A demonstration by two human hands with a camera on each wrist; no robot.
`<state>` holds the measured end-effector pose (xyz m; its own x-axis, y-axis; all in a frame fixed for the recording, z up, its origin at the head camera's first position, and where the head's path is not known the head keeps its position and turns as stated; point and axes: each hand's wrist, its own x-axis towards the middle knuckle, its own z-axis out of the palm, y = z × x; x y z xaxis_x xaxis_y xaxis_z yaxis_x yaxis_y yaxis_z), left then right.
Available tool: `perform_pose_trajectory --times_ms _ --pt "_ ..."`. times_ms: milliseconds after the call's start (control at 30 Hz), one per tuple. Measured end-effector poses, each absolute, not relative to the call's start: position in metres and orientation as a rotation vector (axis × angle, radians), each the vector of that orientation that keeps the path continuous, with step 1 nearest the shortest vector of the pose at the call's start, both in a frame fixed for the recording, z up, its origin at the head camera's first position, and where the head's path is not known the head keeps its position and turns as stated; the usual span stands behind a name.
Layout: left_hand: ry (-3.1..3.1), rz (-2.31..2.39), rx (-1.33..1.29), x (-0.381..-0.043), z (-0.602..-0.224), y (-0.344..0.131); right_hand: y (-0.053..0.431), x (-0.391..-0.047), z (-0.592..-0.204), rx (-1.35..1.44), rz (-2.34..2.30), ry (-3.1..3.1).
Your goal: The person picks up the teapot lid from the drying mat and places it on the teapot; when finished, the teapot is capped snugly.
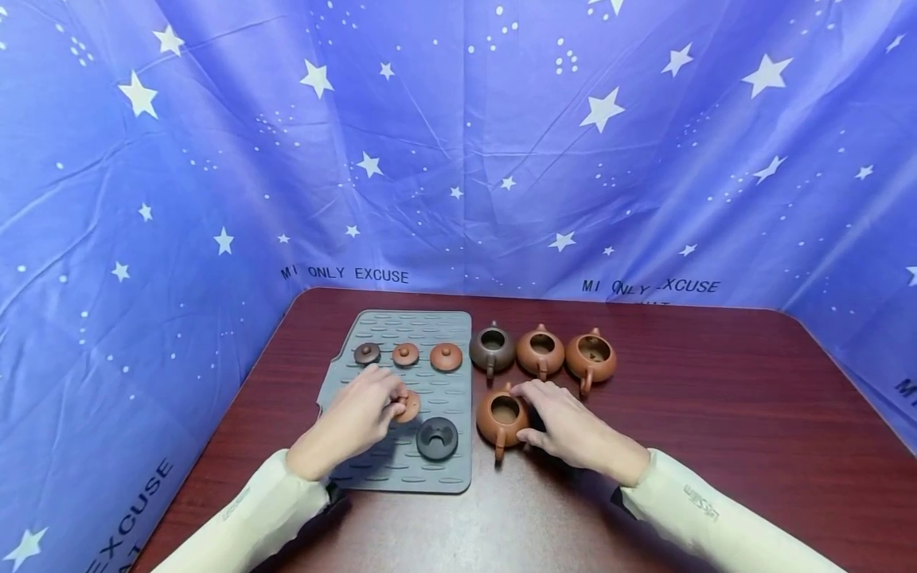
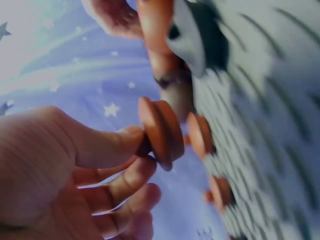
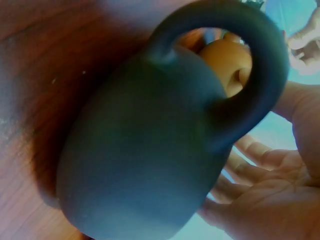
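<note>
**Left hand pinching teapot lid over mat, right hand on open teapot**

Left hand (image 1: 361,418): thumb and fingers closed on the knob of an orange-brown lid (image 2: 162,132). Lid is above the grey ridged mat (image 1: 372,465), tilted in the left wrist view.

Right hand (image 1: 566,422): thumb and fingers around the right side of the front orange-brown teapot (image 1: 504,430), which sits upright and lidless on the bench (image 1: 716,422), just right of the mat. Handle toward the person, spout away.

Dark teapot (image 3: 145,150) fills the right wrist view, close to the right palm, round handle up; in the head view the hand and forearm hide it.

Mat, back row, left to right: dark brown lid (image 1: 368,354), small orange-brown lid (image 1: 405,355), wider orange lid (image 1: 446,357), knobs up. Front right of mat: black lid (image 1: 437,438), arched shape on top.

Bench, back row beside mat: dark brown teapot (image 1: 492,360), middle orange-brown teapot (image 1: 540,364), rightmost orange-brown teapot (image 1: 591,372); all uncovered, handles toward the person.

Pale sleeves (image 1: 247,509) on both arms. Blue star-print cloth (image 1: 458,151) behind. Left wrist view blurry in places.
</note>
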<state>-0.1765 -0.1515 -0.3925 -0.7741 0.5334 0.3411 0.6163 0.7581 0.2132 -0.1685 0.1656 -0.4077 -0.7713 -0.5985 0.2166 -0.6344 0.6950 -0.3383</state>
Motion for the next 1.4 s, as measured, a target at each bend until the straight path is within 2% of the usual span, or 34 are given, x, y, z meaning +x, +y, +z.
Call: perform_pose_trajectory --times_ms 367,733,1400 --pt "-2.594 -0.398 -1.074 -0.193 -0.379 -0.084 0.170 -0.174 -0.408 0.980 0.658 -2.864" --pt "-2.620 -0.260 -1.182 -0.198 -0.382 -0.043 0.169 -0.177 -0.407 0.988 0.644 -2.863" --pt "-2.701 -0.159 -1.207 -0.198 -0.387 -0.022 0.172 -0.178 -0.406 1.012 0.688 -2.859"
